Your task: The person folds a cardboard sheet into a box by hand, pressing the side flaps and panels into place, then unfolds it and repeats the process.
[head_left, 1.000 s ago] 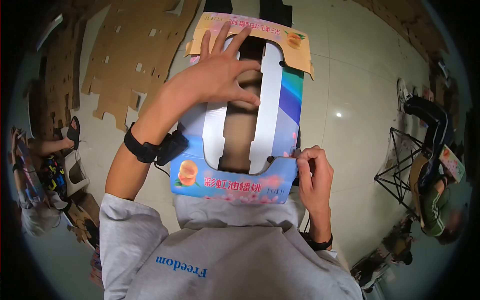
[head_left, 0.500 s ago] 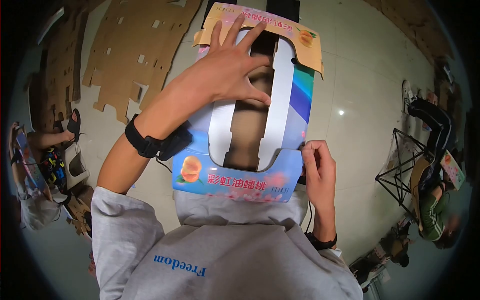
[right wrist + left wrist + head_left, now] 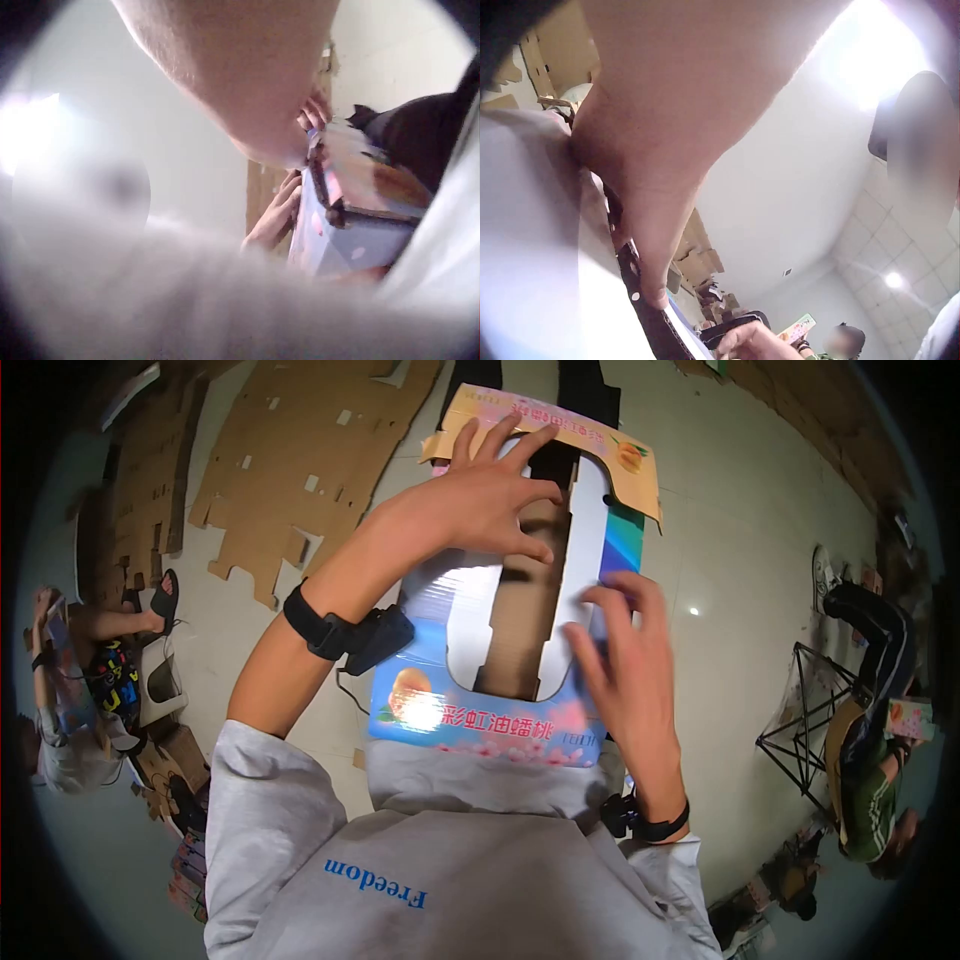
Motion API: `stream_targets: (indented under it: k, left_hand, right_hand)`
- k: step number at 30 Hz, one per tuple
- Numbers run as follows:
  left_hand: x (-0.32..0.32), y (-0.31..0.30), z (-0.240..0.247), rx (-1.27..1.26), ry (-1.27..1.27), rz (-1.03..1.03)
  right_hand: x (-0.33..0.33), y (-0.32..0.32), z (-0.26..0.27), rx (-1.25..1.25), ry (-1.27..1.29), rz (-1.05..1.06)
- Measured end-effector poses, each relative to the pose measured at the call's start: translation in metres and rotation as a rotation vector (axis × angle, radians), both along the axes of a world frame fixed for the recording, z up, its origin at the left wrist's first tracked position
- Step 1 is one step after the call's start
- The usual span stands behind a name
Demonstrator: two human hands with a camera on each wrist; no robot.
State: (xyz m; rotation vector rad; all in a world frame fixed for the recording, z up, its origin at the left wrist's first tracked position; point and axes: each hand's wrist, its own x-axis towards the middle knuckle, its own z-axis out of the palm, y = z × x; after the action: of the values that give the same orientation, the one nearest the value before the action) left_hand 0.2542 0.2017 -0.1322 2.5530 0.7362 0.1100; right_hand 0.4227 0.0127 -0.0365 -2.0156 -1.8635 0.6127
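A printed cardboard box (image 3: 490,725) with a long opening in its top lies over the person's lap. Across its far left part the left hand (image 3: 495,500) is spread, fingertips on the yellow end flap (image 3: 600,440), thumb and index finger over the opening. The right hand (image 3: 635,650) is at the box's right edge, fingers bent loosely over the white inner panel (image 3: 585,540); whether they touch it is unclear. In the left wrist view the left hand (image 3: 652,180) reaches down at the opening's edge. The right wrist view shows the right hand (image 3: 277,142) beside the box (image 3: 322,240).
Flat brown cardboard sheets (image 3: 300,450) lie on the floor at the upper left. A black wire-frame stand (image 3: 805,720) is at the right, near a seated person in green (image 3: 870,790). Another person (image 3: 75,720) sits at the far left, by a white stool (image 3: 160,685).
The right hand has left the box's near right corner and moved up along the right edge, its fingers spreading. The left hand keeps its place on the box, which appears shifted right in view.
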Motion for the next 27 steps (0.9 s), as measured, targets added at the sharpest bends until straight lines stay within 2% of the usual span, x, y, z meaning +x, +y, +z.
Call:
stream_targets:
  k: [3,4,7,8,11,15,19,23,27]
  left_hand:
    - [-0.01,0.024,0.008,-0.125,-0.014,-0.055]
    - [-0.013,0.027,0.016,-0.13,0.001,-0.031]
    - [-0.027,0.054,0.022,-0.485,-0.086,-0.013]
    - [-0.035,0.058,0.014,-0.541,-0.185,0.01]
    - [-0.047,0.061,0.008,-0.186,-0.17,0.09]
    - [-0.049,0.055,-0.019,-0.155,-0.246,0.087]
    - [-0.039,0.024,-0.02,0.06,-0.159,0.109]
    - [-0.035,0.009,-0.013,0.036,-0.061,0.167]
    - [-0.032,0.01,-0.004,-0.049,-0.038,0.156]
  right_hand:
    - [-0.009,0.041,-0.003,-0.096,0.362,0.069]
    - [-0.009,0.054,-0.006,0.021,0.194,0.117]
    - [-0.027,0.069,0.006,-0.159,0.346,0.267]
    - [-0.045,0.065,0.008,-0.092,0.397,0.341]
    - [-0.087,0.056,-0.008,0.083,0.377,0.497]
    - [-0.124,0.049,-0.035,0.075,0.389,0.371]
    - [-0.133,0.048,-0.038,0.002,0.477,0.241]
    - [-0.133,0.044,-0.032,-0.022,0.506,0.172]
    - [-0.133,0.04,-0.043,0.083,0.509,0.236]
